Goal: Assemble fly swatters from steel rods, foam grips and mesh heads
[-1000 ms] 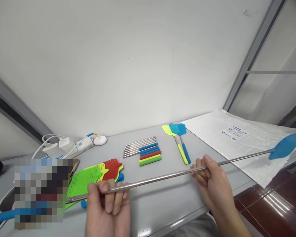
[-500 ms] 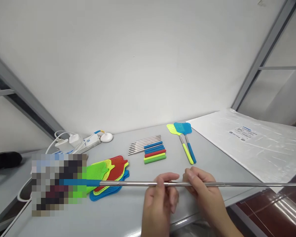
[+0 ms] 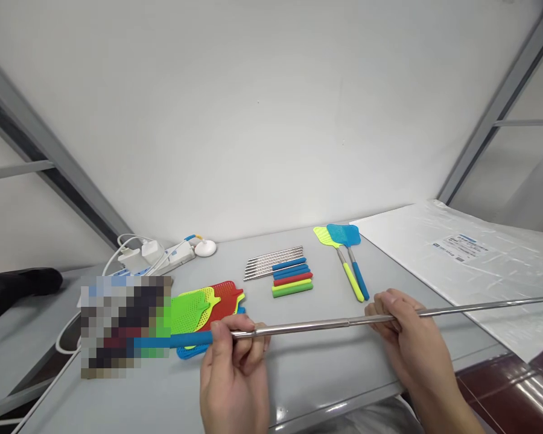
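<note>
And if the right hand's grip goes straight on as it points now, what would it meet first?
Most likely the blue handle of the swatter lying just ahead; depth is unclear, so the right hand's grip might pass above it.

Grey worktop (image 3: pixel 321 361) bearing, left to right, a power strip (image 3: pixel 180 257), overlapping mesh swatter heads (image 3: pixel 201 307), metal rods (image 3: pixel 269 261), coloured handles (image 3: pixel 292 279), two swatters (image 3: pixel 344 235), white plastic packaging (image 3: pixel 411 253).

The left hand (image 3: pixel 238 374) was raised palm toward the wearer, its thumb and bent fingers closed in a light pinch. Well apart and slightly higher in view, the right hand (image 3: pixel 405 331) curled inward, its forearm (image 3: pixel 455 401) slanting toward the lower right.
</note>
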